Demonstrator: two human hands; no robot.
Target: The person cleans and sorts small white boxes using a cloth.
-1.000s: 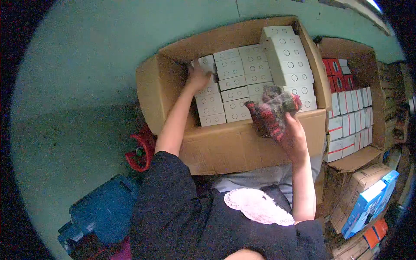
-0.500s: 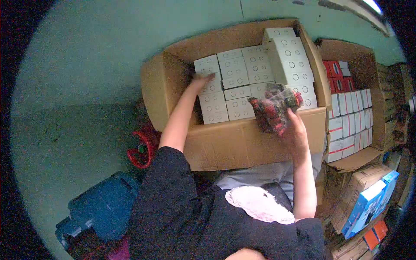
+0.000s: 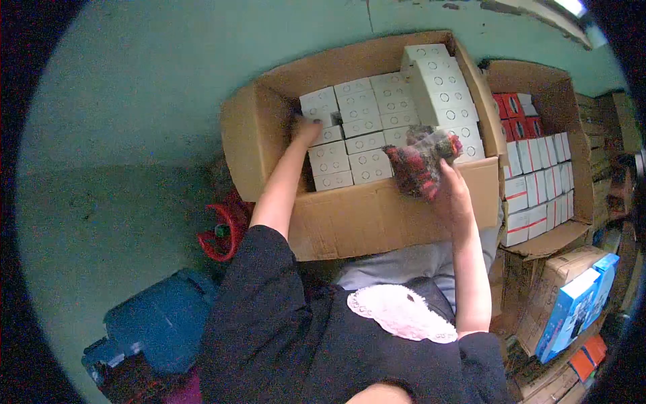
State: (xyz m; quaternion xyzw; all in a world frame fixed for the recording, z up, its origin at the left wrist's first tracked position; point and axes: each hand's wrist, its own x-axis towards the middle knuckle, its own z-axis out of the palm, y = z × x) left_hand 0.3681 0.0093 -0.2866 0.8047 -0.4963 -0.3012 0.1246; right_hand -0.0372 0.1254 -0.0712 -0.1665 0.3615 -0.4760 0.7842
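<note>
A large open cardboard carton (image 3: 397, 225) stands in front of me, packed with rows of small white boxes (image 3: 363, 124) marked with dark circles. Inside its left end, my left hand (image 3: 307, 129) grips a small white box (image 3: 328, 136) at its left edge; the thumb shows and the other fingers are mostly hidden by the carton wall side. A dark gap shows beside that box. Over the carton's front right edge, my right hand (image 3: 453, 192) is closed on a crumpled red and dark cloth (image 3: 416, 172), which covers some boxes in this view.
To the right stands another open carton (image 3: 545, 246) with white and red boxes (image 3: 528, 178). Below it lies a blue-and-white box (image 3: 579, 306) against a brown carton (image 3: 555, 283). At lower left are a blue plastic case (image 3: 158, 323) and a red object (image 3: 225, 232). A green wall rises behind.
My left hand has shifted slightly left and down toward the carton wall, and a dark gap has appeared beside the boxes there. My right hand still holds the cloth, nearly unmoved.
</note>
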